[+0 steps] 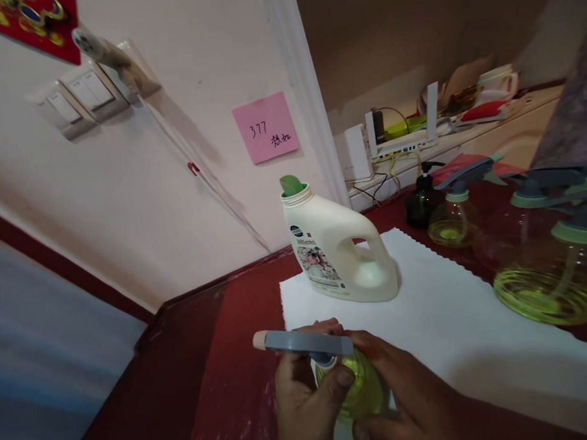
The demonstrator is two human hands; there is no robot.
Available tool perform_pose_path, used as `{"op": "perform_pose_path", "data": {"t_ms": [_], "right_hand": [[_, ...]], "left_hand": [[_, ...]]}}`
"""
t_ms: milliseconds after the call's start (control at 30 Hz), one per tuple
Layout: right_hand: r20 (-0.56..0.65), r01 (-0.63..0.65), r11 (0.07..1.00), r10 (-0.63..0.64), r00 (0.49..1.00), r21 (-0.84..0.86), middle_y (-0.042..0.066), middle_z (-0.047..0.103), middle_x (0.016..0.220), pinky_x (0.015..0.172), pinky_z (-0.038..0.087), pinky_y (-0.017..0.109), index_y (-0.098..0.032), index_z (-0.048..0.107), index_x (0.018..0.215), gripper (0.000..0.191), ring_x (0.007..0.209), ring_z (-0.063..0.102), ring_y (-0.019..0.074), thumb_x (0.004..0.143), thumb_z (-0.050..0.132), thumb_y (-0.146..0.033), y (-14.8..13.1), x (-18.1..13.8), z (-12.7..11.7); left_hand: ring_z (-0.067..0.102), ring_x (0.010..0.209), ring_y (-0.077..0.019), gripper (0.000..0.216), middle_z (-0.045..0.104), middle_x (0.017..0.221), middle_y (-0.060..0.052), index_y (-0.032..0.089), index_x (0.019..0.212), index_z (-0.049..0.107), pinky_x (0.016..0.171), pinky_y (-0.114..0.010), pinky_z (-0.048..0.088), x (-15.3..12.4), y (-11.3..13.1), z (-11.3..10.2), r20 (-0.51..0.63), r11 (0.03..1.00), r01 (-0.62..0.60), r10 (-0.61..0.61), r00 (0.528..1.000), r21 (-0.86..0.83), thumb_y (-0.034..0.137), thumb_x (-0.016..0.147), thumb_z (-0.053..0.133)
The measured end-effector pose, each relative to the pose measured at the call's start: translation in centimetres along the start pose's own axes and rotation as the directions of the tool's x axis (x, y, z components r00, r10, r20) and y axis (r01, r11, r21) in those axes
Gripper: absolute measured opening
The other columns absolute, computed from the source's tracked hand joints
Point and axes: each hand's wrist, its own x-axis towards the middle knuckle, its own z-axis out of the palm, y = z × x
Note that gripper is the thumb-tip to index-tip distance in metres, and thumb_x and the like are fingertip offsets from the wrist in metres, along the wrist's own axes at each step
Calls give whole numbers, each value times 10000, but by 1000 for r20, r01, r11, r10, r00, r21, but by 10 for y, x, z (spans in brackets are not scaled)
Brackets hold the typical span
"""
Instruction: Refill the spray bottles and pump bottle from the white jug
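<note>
A spray bottle (362, 389) with yellow-green liquid and a grey trigger head is between my two hands, low in the view. My left hand (308, 394) wraps its neck just under the head, thumb in front. Around the body on the right side curls my right hand (408, 390). The pink-tipped nozzle points left. Behind them a cream detergent jug (341, 250) stands upright on a white sheet (423, 286), its cap off and a green spout showing in the neck. The bottle's base is partly hidden by my fingers.
More spray bottles (549, 293) with yellow-green liquid stand at the right, beside a dark pump bottle (420, 201). A white router (402, 147) with cables sits on a back shelf. A pink note (266, 128) and switches (90, 89) are on the wall. The tabletop (244, 326) is red.
</note>
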Motion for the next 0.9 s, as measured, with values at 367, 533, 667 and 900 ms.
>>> {"op": "perform_pose_path", "data": {"t_ms": [367,533,667,900], "right_hand": [[22,-1,999,0,1000,34,102,589,1414,1088,483,448,-264,481,1456,786,1293,570,278,734,790,-228,-3,1,0],[17,46,997,-45,999,-58,101,539,1480,1114,473,457,-292,388,1511,903,1343,540,283,714,804,-209,8,-6,5],[-101,160,940,-199,975,-301,134,330,1627,1154,419,554,-326,128,1613,1055,1472,377,356,802,797,-404,13,-13,-2],[-53,427,826,-477,877,-368,79,257,1664,1232,320,475,-302,342,1559,646,1530,269,316,1014,450,-632,-43,16,-42]], "left_hand": [[729,989,-309,484,786,1011,-111,192,938,776,877,-383,576,-6,4,1,-30,999,21,-20,999,30,470,584,955],[731,994,-315,507,785,1035,-128,186,991,771,893,-404,573,-8,4,2,-16,999,53,-53,998,6,483,614,936],[730,936,-286,458,785,1000,-112,188,961,758,833,-366,573,-9,4,4,-7,999,50,-50,999,0,470,638,918],[716,1003,-281,390,771,1078,-107,195,1065,721,865,-374,556,-8,6,5,150,997,22,-10,989,-80,372,747,862]]}}
